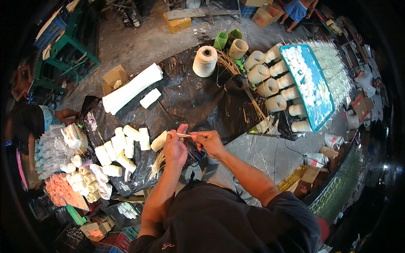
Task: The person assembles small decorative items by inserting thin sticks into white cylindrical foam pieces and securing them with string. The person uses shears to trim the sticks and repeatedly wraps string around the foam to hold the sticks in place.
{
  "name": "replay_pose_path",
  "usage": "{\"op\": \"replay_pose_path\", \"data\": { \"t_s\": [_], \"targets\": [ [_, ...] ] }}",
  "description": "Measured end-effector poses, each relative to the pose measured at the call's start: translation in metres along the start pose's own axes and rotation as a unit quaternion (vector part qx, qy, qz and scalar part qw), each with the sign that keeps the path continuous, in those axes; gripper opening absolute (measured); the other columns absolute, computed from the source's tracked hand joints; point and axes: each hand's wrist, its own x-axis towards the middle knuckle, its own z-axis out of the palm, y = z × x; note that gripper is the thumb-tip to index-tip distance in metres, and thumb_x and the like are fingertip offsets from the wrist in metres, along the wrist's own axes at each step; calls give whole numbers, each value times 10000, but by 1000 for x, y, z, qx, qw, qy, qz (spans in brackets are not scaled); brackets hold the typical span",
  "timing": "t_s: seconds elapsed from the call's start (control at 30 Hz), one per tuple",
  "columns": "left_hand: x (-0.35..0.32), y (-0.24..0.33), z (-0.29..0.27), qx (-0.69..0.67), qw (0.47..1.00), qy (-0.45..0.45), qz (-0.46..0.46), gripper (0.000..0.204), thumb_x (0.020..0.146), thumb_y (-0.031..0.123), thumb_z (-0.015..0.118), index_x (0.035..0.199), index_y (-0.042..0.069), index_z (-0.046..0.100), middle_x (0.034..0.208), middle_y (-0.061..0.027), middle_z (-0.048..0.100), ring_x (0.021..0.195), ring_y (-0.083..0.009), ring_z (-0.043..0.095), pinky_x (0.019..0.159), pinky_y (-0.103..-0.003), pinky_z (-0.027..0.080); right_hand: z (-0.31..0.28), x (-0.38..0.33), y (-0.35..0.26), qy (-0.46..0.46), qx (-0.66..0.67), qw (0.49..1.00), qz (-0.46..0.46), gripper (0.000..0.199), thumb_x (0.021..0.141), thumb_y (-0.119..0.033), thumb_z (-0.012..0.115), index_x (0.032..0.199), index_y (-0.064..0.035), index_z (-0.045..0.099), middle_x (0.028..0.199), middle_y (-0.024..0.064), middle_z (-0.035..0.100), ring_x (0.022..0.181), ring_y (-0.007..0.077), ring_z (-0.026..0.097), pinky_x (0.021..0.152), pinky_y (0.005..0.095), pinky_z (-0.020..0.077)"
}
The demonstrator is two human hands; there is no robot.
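Two hands [175, 149] [208, 142] close together, forearms [241, 173] converging, pale stick [183, 135] between.

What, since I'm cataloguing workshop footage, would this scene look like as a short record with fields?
Right hand: fingertips pinch a thin pale strip
Left hand: touches the same strip; how firmly is unclear
Work surface: black sheeting
Left side: cream rolls; thin tan sticks beside the left forearm
Far side: long white roll; string spool
Right side: hollow tan cylinders alongside a blue tray bearing white pieces
Other people: person in blue, upper right
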Motion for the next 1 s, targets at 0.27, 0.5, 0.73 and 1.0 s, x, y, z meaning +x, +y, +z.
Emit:
{"op": "replay_pose_path", "data": {
  "t_s": [0.27,0.5,0.73,1.0],
  "targets": [
    [-20,18,-67,527,826,29,196,342,984,184,618,1261,27,492,1270,-193,616,1136,-272,628,913,-387,522,-115,108,-187,205,-396,846,-291,185,942,-66,580,826,3,707,682,61,673,593,141,623,544,291,508],
    [-96,5,-207,840,486,166,173,588,847,242,716,1334,9,482,1378,-278,476,1276,-458,448,1057,-555,352,-197,299,-323,303,-531,703,-363,237,894,-234,621,915,-56,777,815,208,710,735,385,685,709,437,539],
    [-99,-19,-206,885,406,216,77,991,820,529,719,1527,3,267,1582,-229,282,1473,-419,229,1126,-591,237,-197,386,-342,115,-789,550,-247,215,763,-109,642,914,-32,776,871,215,721,794,391,702,767,475,569],
    [-88,-13,-204,879,429,197,71,910,831,383,743,1501,-42,297,1543,-238,328,1451,-415,265,1120,-585,236,-216,431,-372,183,-837,470,-211,196,721,-129,656,846,-16,755,879,232,707,815,402,696,769,475,564]
  ]
}}
